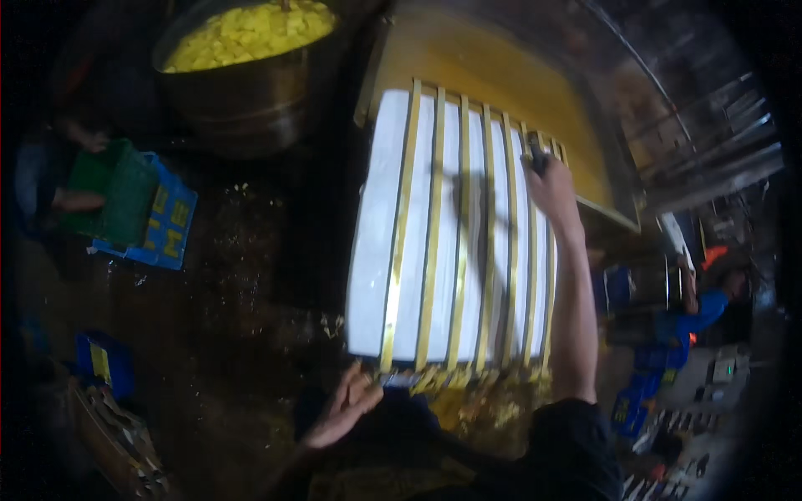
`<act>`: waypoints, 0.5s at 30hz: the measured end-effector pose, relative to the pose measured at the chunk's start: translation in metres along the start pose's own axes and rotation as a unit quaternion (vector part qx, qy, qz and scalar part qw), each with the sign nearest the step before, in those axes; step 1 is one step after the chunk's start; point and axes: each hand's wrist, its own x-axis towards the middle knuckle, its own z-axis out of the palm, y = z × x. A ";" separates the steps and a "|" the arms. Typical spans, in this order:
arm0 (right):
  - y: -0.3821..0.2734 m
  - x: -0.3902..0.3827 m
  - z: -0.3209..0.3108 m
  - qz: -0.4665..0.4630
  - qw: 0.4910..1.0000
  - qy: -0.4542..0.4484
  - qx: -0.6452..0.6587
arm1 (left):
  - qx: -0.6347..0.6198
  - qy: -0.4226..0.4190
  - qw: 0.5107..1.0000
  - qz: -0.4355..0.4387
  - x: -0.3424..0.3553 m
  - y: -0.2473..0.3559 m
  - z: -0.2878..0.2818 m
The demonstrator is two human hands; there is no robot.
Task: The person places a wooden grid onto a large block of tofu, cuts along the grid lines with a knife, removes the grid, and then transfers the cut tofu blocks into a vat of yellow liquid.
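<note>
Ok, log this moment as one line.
left hand: by near-left corner of white slab | right hand: gripping dark tool at far-right yellow slats | slats: over slab, near to far

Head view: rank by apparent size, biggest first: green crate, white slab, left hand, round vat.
1. White slab
2. Round vat, cut off by the dark upper edge
3. Green crate
4. Left hand

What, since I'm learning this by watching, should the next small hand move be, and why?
Probably draw the dark tool toward the body along the yellow bars: the right hand grips it near their far end, the bars run from far to near over the white slab, and the left hand is by its near left corner.
</note>
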 end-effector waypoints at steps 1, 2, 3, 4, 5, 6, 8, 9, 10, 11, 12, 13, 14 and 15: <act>0.081 0.052 0.019 -0.026 0.994 0.035 -0.104 | 0.013 -0.060 0.998 -0.019 0.016 -0.021 0.007; 0.071 0.086 0.039 -0.102 0.991 0.023 -0.079 | 0.014 -0.075 0.997 -0.029 0.023 -0.044 0.000; 0.068 0.113 0.047 -0.169 0.983 0.013 -0.065 | 0.095 -0.096 0.991 -0.025 0.025 -0.048 0.010; 0.091 0.136 0.052 -0.080 0.994 -0.060 -0.040 | 0.035 -0.057 0.997 -0.025 0.023 -0.045 0.039; 0.106 0.157 0.059 0.007 0.991 -0.132 -0.012 | 0.001 -0.049 0.998 -0.029 0.024 -0.044 0.052; 0.105 0.167 0.070 0.030 0.971 -0.234 -0.042 | -0.036 -0.032 0.998 -0.030 0.023 -0.044 0.064; 0.116 0.185 0.083 0.017 0.953 -0.295 -0.068 | -0.060 -0.082 0.994 -0.052 0.032 -0.048 0.079; 0.123 0.192 0.085 0.010 0.949 -0.307 -0.065 | -0.061 -0.086 0.994 -0.043 0.036 -0.056 0.088; 0.135 0.200 0.079 0.008 0.951 -0.304 -0.057 | -0.059 -0.085 0.994 -0.028 0.042 -0.062 0.095; 0.147 0.207 0.069 0.007 0.955 -0.295 -0.039 | -0.053 -0.078 0.995 -0.013 0.046 -0.068 0.099; 0.158 0.216 0.052 0.003 0.960 -0.279 -0.015 | -0.049 -0.069 0.996 0.002 0.048 -0.074 0.099; 0.168 0.230 0.026 -0.010 0.967 -0.253 0.024 | -0.046 -0.054 0.997 0.022 0.048 -0.083 0.097; 0.185 0.243 -0.011 -0.028 0.972 -0.220 0.076 | -0.043 -0.044 0.997 0.040 0.051 -0.092 0.092; 0.190 0.251 -0.050 -0.050 0.972 -0.193 0.127 | -0.039 -0.024 0.997 0.059 0.052 -0.102 0.085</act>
